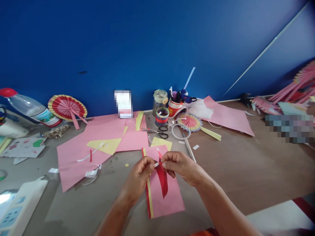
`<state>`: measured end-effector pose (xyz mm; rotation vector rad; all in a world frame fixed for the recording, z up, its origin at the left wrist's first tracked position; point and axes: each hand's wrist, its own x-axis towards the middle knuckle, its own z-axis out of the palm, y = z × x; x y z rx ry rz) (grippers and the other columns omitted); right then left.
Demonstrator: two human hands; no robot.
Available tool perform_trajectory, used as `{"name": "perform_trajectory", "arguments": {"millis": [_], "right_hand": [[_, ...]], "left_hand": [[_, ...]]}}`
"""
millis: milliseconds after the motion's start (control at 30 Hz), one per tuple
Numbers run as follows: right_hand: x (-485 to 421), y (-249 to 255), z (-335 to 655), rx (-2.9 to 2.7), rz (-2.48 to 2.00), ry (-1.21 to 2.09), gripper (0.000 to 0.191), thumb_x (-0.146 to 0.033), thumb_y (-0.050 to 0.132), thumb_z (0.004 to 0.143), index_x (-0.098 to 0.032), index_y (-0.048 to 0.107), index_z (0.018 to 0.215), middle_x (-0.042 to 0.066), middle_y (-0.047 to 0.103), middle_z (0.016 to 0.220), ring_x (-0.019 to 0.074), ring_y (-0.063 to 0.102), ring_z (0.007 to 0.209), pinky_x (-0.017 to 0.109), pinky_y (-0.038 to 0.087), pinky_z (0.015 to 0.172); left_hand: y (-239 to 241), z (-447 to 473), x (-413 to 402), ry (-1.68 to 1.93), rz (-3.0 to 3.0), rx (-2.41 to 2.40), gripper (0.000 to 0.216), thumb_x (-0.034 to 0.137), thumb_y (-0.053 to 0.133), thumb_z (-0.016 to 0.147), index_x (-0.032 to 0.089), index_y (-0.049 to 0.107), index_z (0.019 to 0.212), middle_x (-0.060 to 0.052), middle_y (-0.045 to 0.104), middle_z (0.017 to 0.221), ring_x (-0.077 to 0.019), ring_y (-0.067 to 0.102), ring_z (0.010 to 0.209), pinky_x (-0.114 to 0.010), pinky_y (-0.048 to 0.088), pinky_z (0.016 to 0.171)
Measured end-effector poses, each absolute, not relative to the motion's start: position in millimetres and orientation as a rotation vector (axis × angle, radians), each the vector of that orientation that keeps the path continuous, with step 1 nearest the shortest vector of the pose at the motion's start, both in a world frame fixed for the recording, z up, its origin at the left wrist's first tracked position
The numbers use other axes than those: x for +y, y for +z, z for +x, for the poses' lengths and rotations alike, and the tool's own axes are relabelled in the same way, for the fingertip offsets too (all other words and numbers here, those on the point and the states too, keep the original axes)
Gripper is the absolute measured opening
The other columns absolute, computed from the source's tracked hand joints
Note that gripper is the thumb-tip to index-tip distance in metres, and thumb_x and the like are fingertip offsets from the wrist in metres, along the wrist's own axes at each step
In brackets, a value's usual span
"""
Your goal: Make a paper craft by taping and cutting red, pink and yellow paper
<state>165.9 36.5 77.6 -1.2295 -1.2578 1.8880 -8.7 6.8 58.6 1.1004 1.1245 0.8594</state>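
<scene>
Red tapering paper strip: sits between both hands above the pink sheet, with a short end showing over the fingers and a longer pointed end hanging below.
Narrow white strip: spans the small gap between the two hands, apparently meeting the red piece at the right fingertips; exact join hidden by the fingers.
Left grip: thumb and forefinger pressed together, pinching the white strip by its end.
Right grip: thumb and fingers pinching the red piece above its middle, just beside the left grip.
Pink rectangular paper sheet: lies flat on the grey worktop, beneath the hands; impossible to tell any contact with the hanging red end.
Done: yellow edge band and red edge band already in place along the sheet's left side; fastening impossible to judge.
Left: red and white pieces not yet parted from the fingers; sheet unpleated, unlike the round pink-and-yellow pleated paper fan farther back.
Stage: judged partway, with peeling or joining of strips likely in hand, impossible to tell which.
Black-handled scissors: lie unheld beyond the sheet, well apart from both grips.
</scene>
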Motion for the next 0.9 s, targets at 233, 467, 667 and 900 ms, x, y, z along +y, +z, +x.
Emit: {"name": "perform_trajectory", "arguments": {"millis": [233,467,667,900], "right_hand": [[35.6,73.9,175.6,-1.337,-1.222,1.853,0.010,-0.026,0.060,0.074,-0.016,0.057,0.072,-0.006,0.047,0.056,0.0073,0.039,0.051,0.022,0.029,0.052],[35.3,70.0,185.3,-1.149,-1.046,1.838,0.011,-0.025,0.068,0.069,-0.017,0.060,0.066,0.004,0.063,0.092,0.0176,0.053,0.089,0.029,0.037,0.079],[24.3,63.9,194.6,-0.760,-0.814,2.105,0.013,-0.022,0.073,0.067,-0.017,0.062,0.071,0.006,0.067,0.099,0.0186,0.060,0.087,0.029,0.042,0.076],[6.3,47.4,212.6,-0.538,-0.587,2.074,0.010,-0.022,0.071,0.070,-0.016,0.063,0.072,0.002,0.063,0.079,0.0119,0.055,0.067,0.023,0.042,0.063]], "left_hand": [[60.1,-10.4,6.8,0.819,1.119,1.113,0.033,0.050,0.052,0.085,0.020,0.045,0.074,0.003,0.039,0.068,-0.0127,0.033,0.064,-0.023,0.030,0.060],[58.5,-12.7,7.4,0.801,1.182,1.113,0.035,0.051,0.051,0.086,0.019,0.046,0.075,0.004,0.038,0.068,-0.0119,0.033,0.064,-0.022,0.029,0.059],[69.3,-10.7,3.6,0.808,1.275,1.109,0.029,0.046,0.047,0.091,0.019,0.053,0.082,-0.001,0.056,0.079,-0.0140,0.047,0.074,-0.023,0.038,0.068],[78.4,-11.7,-9.0,0.967,1.371,1.192,0.028,0.044,0.045,0.092,0.018,0.057,0.094,-0.008,0.065,0.096,-0.0184,0.062,0.088,-0.028,0.049,0.079]]}}
